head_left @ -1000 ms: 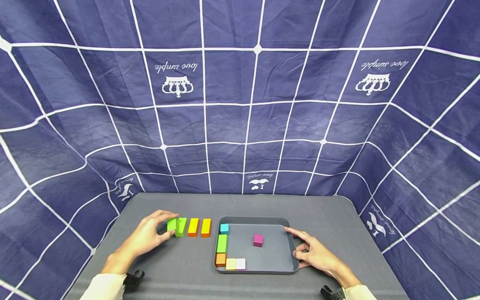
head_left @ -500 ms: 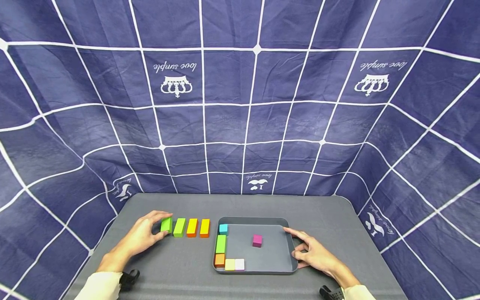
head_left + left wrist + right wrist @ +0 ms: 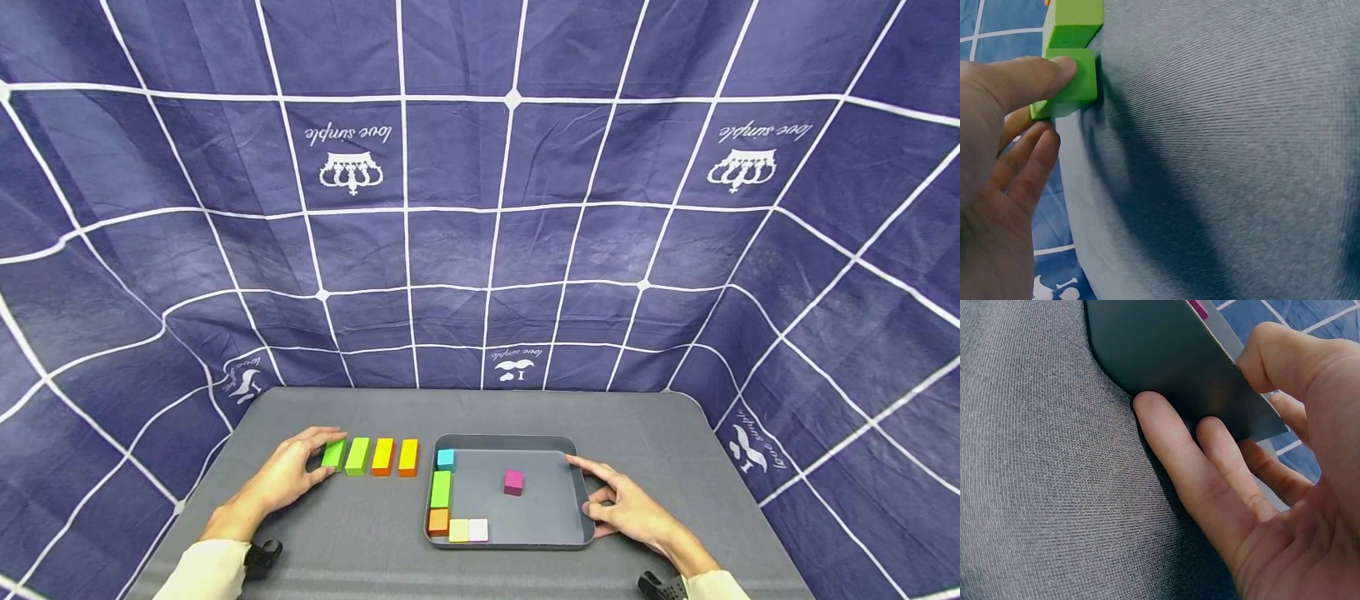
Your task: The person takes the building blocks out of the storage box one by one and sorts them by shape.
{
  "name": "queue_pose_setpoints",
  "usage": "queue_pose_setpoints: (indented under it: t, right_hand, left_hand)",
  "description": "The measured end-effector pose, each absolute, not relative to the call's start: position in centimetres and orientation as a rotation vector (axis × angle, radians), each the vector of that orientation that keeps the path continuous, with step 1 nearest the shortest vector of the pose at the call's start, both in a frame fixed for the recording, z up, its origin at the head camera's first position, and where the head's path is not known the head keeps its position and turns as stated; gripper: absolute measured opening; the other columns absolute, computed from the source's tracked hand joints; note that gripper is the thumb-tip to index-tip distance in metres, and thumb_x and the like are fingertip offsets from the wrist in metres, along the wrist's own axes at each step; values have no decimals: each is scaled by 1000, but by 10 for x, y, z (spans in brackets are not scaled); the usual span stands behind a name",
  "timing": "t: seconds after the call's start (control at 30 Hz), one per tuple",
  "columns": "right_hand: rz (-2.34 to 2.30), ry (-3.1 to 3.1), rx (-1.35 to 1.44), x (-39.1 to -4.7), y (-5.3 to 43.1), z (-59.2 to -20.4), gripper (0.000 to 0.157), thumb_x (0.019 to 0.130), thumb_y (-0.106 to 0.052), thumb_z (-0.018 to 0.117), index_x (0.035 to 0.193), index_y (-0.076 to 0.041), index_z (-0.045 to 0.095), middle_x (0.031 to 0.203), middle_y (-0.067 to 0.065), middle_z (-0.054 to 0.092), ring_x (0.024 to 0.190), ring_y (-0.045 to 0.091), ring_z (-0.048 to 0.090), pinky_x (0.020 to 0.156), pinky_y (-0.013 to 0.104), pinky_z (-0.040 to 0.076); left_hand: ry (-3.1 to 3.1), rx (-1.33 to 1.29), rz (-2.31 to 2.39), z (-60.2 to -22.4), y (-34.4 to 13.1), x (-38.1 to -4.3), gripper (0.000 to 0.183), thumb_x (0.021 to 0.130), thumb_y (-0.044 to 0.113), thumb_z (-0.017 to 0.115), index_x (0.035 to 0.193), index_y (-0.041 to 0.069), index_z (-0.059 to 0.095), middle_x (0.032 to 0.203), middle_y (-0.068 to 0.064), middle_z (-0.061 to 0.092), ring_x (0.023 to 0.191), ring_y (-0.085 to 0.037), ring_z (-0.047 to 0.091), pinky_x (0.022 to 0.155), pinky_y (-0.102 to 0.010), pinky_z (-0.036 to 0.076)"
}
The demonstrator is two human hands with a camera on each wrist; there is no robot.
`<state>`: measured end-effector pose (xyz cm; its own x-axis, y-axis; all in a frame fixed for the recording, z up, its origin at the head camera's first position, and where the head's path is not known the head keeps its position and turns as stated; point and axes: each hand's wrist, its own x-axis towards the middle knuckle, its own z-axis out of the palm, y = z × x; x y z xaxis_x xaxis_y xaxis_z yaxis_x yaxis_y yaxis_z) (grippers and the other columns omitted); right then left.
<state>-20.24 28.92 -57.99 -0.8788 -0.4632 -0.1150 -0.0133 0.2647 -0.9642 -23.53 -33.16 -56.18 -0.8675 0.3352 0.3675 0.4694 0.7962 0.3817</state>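
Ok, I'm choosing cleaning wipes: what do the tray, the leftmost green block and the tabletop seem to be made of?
Tray: probably plastic, dull and smooth with thin walls; coated metal is possible.
Leftmost green block: painted wood or plastic, evenly coloured, crisp-edged; no grain shows to settle it.
Tabletop: apparently fabric-covered, matte, its fine ribbed weave visible.

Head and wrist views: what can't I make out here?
Left wrist: part of the leftmost green block, covered by the left hand; its green neighbour, cut by the top edge.
Right wrist: most of the magenta cube, behind the tray and past the top edge.
Head: part of the tray's right side, behind the right hand.
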Motion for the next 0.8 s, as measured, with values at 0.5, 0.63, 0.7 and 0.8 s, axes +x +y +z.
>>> queue_pose_setpoints:
  t: [0.5, 0.63, 0.7, 0.8]
  right_hand:
    - [-1631, 2187, -436, -202, 288, -577, 86, 103, 2, 77, 180, -9, 41, 142, 32, 49, 98, 14, 74, 76, 43, 74]
    - [-1633, 2185, -432, -202, 288, -578, 86, 103, 2, 77, 180, -9, 41, 143, 32, 49, 99, 14, 73, 76, 43, 74]
    - [-1638, 2178, -433, -202, 288, -579, 86, 103, 2, 77, 180, -9, 41, 143, 32, 48, 99, 14, 74, 76, 44, 74]
    - [-1645, 2170, -437, -202, 289, -579, 86, 103, 3, 77, 180, -8, 40, 143, 33, 48, 100, 14, 74, 76, 44, 74]
  left_hand:
    - [-2762, -617, -670, -563, -333, -235, 54, 89, -2, 97, 141, 4, 81, 148, -21, 77, 134, -47, 78, 108, -61, 65]
    - [-2758, -618, -639, -562, -333, -235, 54, 89, -1, 97, 140, 5, 81, 147, -19, 78, 134, -46, 77, 110, -65, 62]
    - [-2765, -614, -638, -560, -332, -234, 54, 89, 0, 98, 140, 6, 81, 147, -19, 78, 135, -47, 77, 111, -67, 61]
    - [-2783, -600, -643, -557, -332, -234, 54, 90, 1, 97, 141, 5, 81, 148, -20, 78, 137, -48, 76, 114, -69, 59]
